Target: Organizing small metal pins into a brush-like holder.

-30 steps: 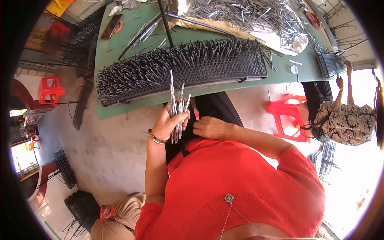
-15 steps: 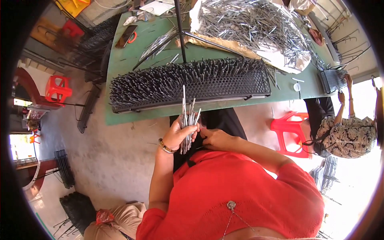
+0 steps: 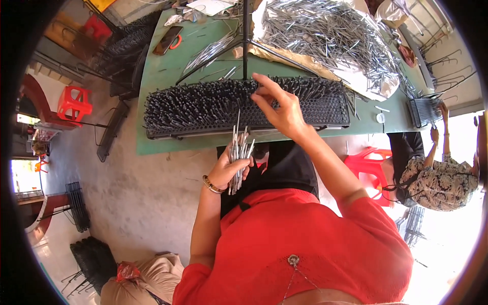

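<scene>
Right hand (image 3: 284,109): moved up from the lap, its place half a second ago, to the front rack at upper centre of frame. Grip: fingers bent, thumb and forefinger parted; whether a rod is held, cannot tell.
Left hand (image 3: 223,172): centre of frame; grip closed around a bundle of thin metal rods (image 3: 241,151), mostly upright, one standing taller than the rest, just below the rack's near edge. Bracelet (image 3: 211,184) on the wrist.
Black mesh rack (image 3: 330,113): along the near edge of the green table (image 3: 147,146); left part thickly set with dark rods, right part largely bare mesh.
Loose metal rods (image 3: 335,38): large pile, upper right of frame, on brown paper (image 3: 305,60).
Phone (image 3: 166,41), with orange ring-shaped handle (image 3: 179,38) just beside it: upper left of frame.
Clear cup (image 3: 380,118): right of the rack.
Co-worker (image 3: 437,183): right edge of frame, patterned top, both hands at a second rack (image 3: 422,113).
Red plastic stool (image 3: 73,105): left of frame.
</scene>
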The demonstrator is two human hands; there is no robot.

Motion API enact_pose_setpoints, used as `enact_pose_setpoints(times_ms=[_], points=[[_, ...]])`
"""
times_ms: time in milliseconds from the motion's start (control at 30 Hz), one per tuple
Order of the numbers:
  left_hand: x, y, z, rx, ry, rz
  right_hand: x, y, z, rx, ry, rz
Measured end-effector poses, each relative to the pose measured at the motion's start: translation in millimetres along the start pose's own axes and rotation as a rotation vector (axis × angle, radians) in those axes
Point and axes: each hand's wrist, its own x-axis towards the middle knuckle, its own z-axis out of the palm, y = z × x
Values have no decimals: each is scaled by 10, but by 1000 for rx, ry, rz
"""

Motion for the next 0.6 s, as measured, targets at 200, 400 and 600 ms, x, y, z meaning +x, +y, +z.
enact_pose_setpoints(times_ms=[200,400,600], points=[[-106,-14,-74,-72,4,-11,129,233,299,-315,114,-307],[-133,-6,-67,-120,-28,-27,87,235,363,-429,182,-272],[-120,18,-50,-123,-64,-24,98,262,347,-549,181,-423]])
